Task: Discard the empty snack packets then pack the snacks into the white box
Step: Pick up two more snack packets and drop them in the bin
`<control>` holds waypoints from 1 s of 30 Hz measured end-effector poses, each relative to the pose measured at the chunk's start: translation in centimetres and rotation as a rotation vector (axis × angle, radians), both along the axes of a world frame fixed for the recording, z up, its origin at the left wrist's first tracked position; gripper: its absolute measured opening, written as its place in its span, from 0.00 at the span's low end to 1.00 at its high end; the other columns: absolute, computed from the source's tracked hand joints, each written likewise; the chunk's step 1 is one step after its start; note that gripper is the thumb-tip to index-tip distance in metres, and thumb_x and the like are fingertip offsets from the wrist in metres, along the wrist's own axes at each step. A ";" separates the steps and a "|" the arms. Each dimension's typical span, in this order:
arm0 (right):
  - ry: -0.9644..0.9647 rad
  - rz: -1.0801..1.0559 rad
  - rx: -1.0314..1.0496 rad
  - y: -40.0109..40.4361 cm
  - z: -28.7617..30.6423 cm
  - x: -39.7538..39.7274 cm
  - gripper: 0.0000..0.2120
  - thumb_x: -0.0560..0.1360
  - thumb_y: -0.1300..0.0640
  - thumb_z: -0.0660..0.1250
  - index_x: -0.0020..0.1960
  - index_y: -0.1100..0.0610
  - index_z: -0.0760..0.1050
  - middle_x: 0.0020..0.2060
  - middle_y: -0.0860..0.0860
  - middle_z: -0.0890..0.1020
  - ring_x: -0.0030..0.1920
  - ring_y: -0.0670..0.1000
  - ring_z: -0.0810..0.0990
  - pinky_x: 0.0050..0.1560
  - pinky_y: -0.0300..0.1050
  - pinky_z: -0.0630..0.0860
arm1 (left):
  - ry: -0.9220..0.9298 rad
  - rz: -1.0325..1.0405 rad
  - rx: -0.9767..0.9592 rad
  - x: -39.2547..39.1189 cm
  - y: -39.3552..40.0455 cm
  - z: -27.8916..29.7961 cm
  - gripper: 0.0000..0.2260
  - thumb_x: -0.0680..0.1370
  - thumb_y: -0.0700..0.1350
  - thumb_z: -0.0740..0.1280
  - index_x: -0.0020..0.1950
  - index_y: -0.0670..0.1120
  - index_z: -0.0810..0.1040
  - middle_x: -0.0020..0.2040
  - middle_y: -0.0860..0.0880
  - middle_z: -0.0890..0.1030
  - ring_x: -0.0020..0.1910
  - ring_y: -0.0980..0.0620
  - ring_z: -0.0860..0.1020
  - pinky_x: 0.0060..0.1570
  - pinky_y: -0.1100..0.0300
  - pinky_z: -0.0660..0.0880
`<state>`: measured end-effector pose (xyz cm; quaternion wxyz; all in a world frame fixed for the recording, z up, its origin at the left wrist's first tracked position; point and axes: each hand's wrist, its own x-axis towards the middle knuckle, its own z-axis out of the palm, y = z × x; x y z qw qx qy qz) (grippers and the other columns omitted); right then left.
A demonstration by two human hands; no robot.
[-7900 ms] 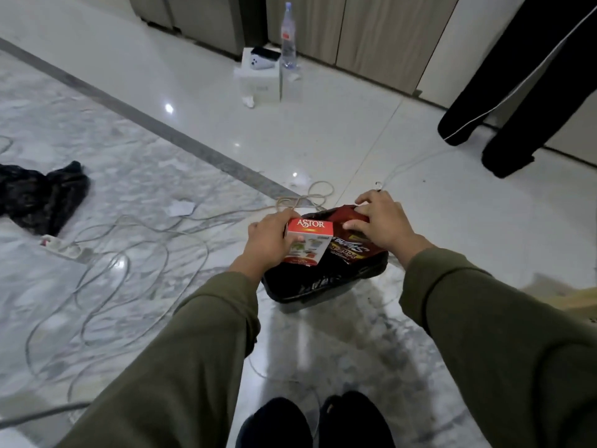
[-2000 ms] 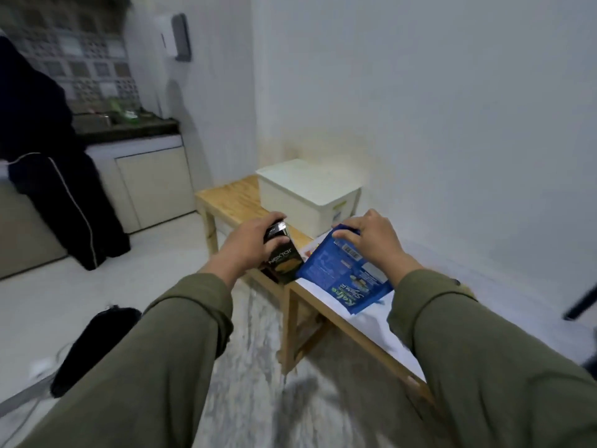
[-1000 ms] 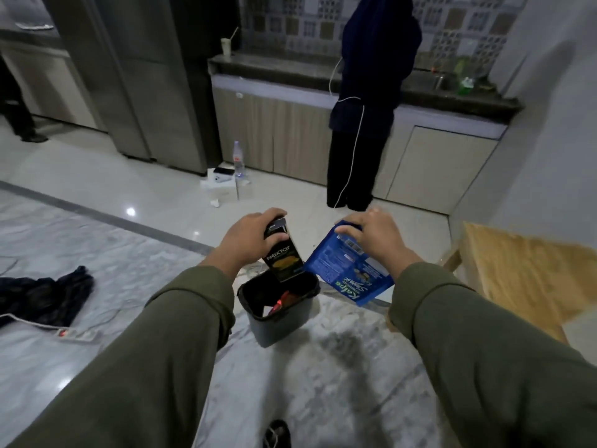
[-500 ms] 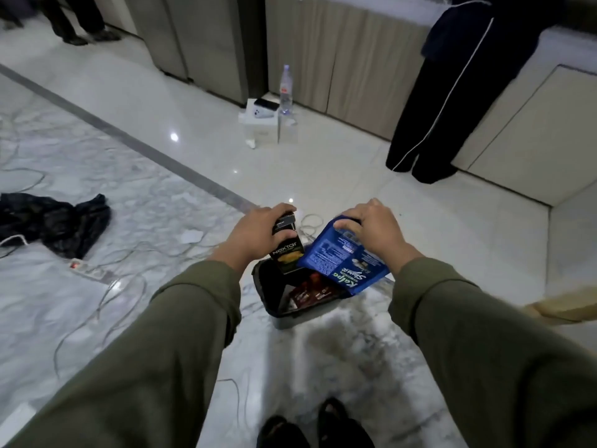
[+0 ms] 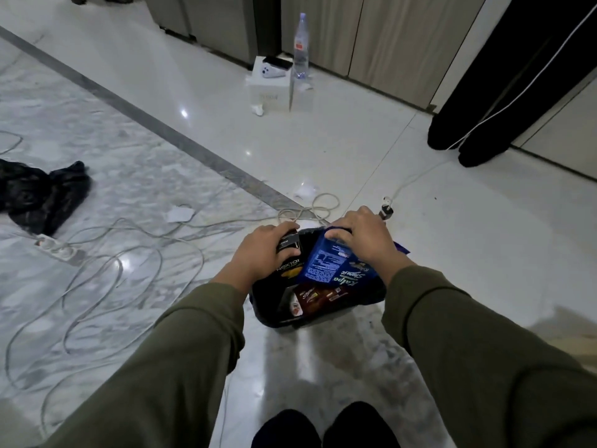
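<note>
We stand over the black plastic waste bin on the near floor, both packets brought above its mouth, so letting go should drop them among the red-brown wrappers already inside. Our left hand curls round the small black Nextar snack box, thumb and fingers closed on it. Our right hand pinches the top edge of the flat blue Kalpa foil packet, which hangs tilted into the bin. The white box is out of view.

Blue packet, black packet, black bin, olive sleeves.
</note>
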<state>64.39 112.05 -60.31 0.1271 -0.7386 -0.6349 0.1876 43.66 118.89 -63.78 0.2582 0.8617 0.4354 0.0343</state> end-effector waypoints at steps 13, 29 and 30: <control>0.021 -0.037 -0.182 -1.1 2.0 0.9 0.33 0.70 0.37 0.67 0.72 0.42 0.62 0.72 0.50 0.64 0.73 0.52 0.58 0.71 0.55 0.57 | 0.104 -0.020 -0.064 0.8 0.1 2.3 0.33 0.73 0.60 0.67 0.74 0.58 0.56 0.74 0.49 0.64 0.73 0.46 0.62 0.67 0.44 0.65; 0.018 -0.262 -0.112 -9.0 32.9 3.2 0.35 0.71 0.35 0.64 0.74 0.41 0.56 0.76 0.50 0.55 0.76 0.51 0.50 0.73 0.56 0.52 | 0.156 -0.186 0.099 6.3 -2.7 36.9 0.34 0.75 0.60 0.65 0.76 0.56 0.53 0.78 0.49 0.52 0.77 0.49 0.51 0.71 0.46 0.57; 0.008 -0.287 -0.091 -9.7 34.4 3.4 0.35 0.71 0.35 0.64 0.74 0.41 0.56 0.76 0.50 0.55 0.76 0.52 0.50 0.73 0.57 0.52 | 0.149 -0.208 0.121 6.8 -2.9 38.4 0.34 0.75 0.60 0.65 0.76 0.56 0.53 0.78 0.49 0.52 0.77 0.49 0.51 0.71 0.46 0.57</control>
